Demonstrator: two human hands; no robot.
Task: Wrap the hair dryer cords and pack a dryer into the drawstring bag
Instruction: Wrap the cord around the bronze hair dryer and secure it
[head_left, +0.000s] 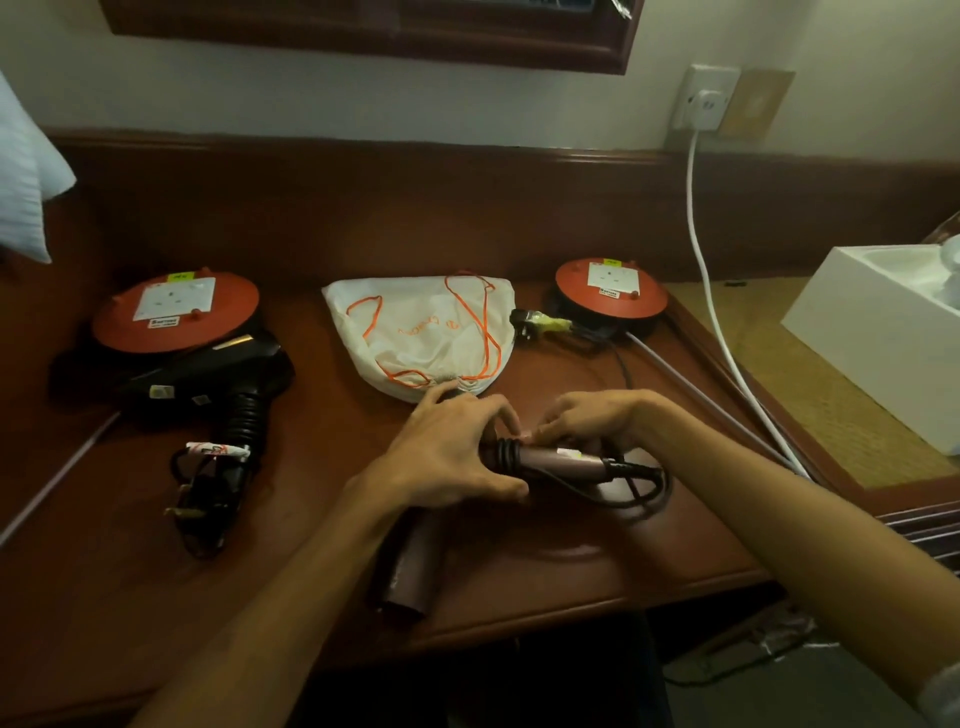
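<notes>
So we've got a dark wood desk (597, 566) w/ everything spread across it. On the far right, off the desk, there's a white box (878, 338), and a white cable (701, 249) runs down from the wall socket (704, 98). Two red cord reels sit at the back: left reel (174, 312) and right reel (610, 288), well apart, w/ the white drawstring bag (421, 332) lying flat between them, its orange string (472, 322) loose on top. A black hair dryer (208, 384) lies just in front of the left reel, its cord coiled round the handle and the plug (187, 512) resting near the desk edge. The brown hair dryer (415, 561) is front and center, just below the bag, handle pointing right. Left hand (447, 457) has its grip curled round the handle where a few turns of black cord (631, 480) are wound on. Right hand (587, 421) is pinching at the handle's top w/ its fingertips, narrow grip; the leftover cord loops loose off the handle's end.
</notes>
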